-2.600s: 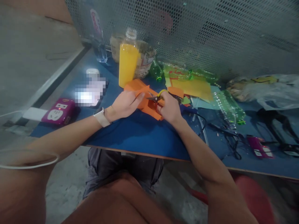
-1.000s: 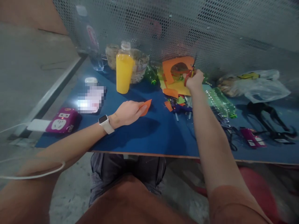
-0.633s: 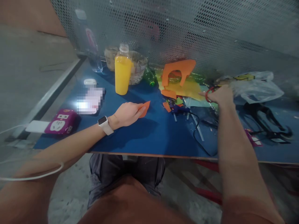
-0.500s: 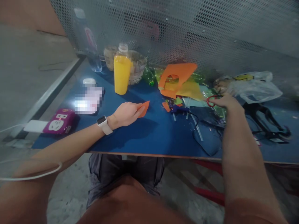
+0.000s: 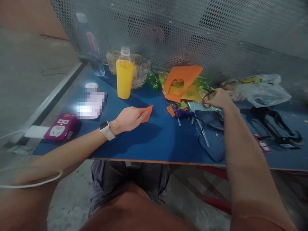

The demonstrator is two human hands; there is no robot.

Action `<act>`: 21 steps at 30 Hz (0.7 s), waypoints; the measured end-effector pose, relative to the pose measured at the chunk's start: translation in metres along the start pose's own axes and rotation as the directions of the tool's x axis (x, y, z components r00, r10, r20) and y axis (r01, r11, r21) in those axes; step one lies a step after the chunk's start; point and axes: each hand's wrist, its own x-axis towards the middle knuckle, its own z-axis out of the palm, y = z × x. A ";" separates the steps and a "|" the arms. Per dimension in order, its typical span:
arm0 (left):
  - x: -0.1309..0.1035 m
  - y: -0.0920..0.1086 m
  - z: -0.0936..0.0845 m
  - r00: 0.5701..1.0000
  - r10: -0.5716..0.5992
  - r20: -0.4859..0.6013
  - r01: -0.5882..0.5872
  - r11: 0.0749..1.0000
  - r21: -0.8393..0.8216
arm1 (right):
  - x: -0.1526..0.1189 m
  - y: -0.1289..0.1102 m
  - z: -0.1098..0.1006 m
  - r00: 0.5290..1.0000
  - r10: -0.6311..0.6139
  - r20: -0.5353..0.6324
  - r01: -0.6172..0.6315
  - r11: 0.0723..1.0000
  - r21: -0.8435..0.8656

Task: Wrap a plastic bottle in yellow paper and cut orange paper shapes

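Note:
Between the thumb and fingers of my left hand (image 5: 131,118) is a small piece of orange paper (image 5: 148,113), held low over the blue table (image 5: 134,146). My right hand (image 5: 220,98) is closed on a pair of scissors (image 5: 206,100) with red handles, raised at the right rear of the table. A large orange sheet (image 5: 191,74) with a hole cut in it lies left of the scissors, on top of yellow paper (image 5: 192,93). A blue glue gun (image 5: 184,113) with a black cord rests among paper scraps in front of these sheets.
A bottle of yellow liquid (image 5: 124,78) stands behind my left hand, before a woven basket (image 5: 141,72). A phone (image 5: 97,104) and a purple power socket (image 5: 61,127) are at left. At right lie a clear plastic bag (image 5: 271,89) and black straps (image 5: 269,120). Perforated metal panel (image 5: 183,35) behind.
My right hand has moved left and lifted the scissors, whose blades now show. My left hand stays nearly in place with the orange paper.

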 end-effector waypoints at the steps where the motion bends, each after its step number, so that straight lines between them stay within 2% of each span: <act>1: 0.000 0.000 0.000 1.000 0.004 0.004 -0.004 1.000 -0.003 | 0.002 -0.005 0.003 0.999 -0.031 0.018 0.031 0.999 -0.015; 8: 0.000 0.002 0.000 1.000 0.004 0.025 -0.003 0.999 -0.035 | 0.034 -0.036 0.034 0.960 -0.219 0.174 0.232 0.971 -0.058; 13: 0.001 0.002 0.000 1.000 -0.006 0.028 0.006 1.000 -0.020 | 0.046 -0.048 0.053 0.928 -0.312 0.202 0.331 0.941 -0.068; 18: 0.001 0.000 0.000 0.999 -0.016 0.028 0.017 1.000 -0.024 | 0.032 -0.047 0.054 0.926 -0.360 0.112 0.372 0.921 -0.115; 21: 0.001 -0.001 0.001 1.000 -0.017 0.012 0.017 1.000 -0.014 | 0.011 -0.052 0.052 0.950 -0.307 0.053 0.311 0.945 -0.100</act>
